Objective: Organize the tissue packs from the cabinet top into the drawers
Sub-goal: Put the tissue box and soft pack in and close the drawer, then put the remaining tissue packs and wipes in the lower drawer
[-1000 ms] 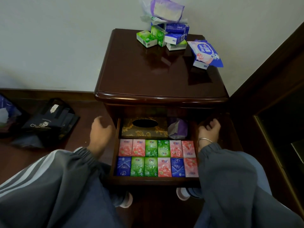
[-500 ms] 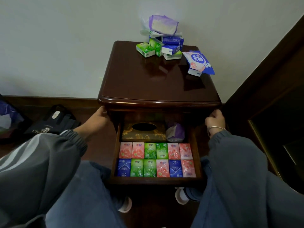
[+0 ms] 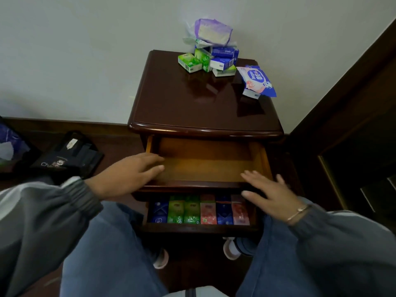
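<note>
Dark wood cabinet [image 3: 192,108]: stands against the pale wall with both drawers pulled out toward the person.
Upper drawer [image 3: 203,163]: orange-brown inside, its board bottom showing. It overhangs the far part of the lower drawer and hides what lies there.
Lower drawer [image 3: 199,228]: a near row of small packs [image 3: 199,211], blue, green and pink, side by side.
Tissue packs [image 3: 209,61]: green and blue-white ones heaped at the far edge of the cabinet top, right of the middle.
Purple pack [image 3: 213,32]: on top of that heap, against the wall.
Wipes pack [image 3: 257,81]: blue and white, just right of the heap, near the right edge.
Left hand [image 3: 126,174]: fingers straight and relaxed, holding nothing, over the upper drawer's near-left corner.
Right hand [image 3: 272,194]: fingers spread, holding nothing, over the near-right corner, covering the right end of the row below. A thin bracelet [image 3: 299,212] is at the wrist.
Black bag [image 3: 68,159]: on the floor, left of the cabinet.
Shoes [image 3: 160,259]: two light toes under the lower drawer, between knees in blue jeans.
</note>
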